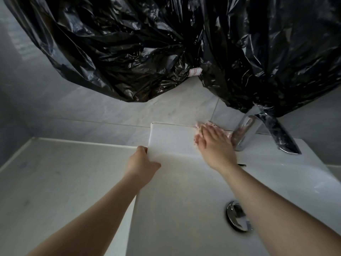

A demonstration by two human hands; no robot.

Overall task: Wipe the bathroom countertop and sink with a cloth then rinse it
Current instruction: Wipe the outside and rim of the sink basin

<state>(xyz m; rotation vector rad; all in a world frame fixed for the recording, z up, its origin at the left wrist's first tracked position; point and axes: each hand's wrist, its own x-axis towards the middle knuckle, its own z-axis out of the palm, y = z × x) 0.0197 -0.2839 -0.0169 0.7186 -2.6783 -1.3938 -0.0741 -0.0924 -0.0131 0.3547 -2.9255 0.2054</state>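
A white rectangular sink [177, 183] stands on a pale countertop [60, 174]. My right hand [215, 145] lies flat, fingers straight, pressing a pink cloth [204, 125] onto the sink's back ledge just left of the chrome faucet [245, 132]. Only the cloth's edges show around my fingers. My left hand [143, 161] grips the sink's left rim, thumb on top and fingers curled over the edge. A chrome drain [235, 215] sits in the basin, partly hidden by my right forearm.
Black plastic bags [166, 47] hang over the wall above the sink and drape onto the faucet. Grey tiles [110, 111] cover the wall behind. The countertop stretches to the left of the sink.
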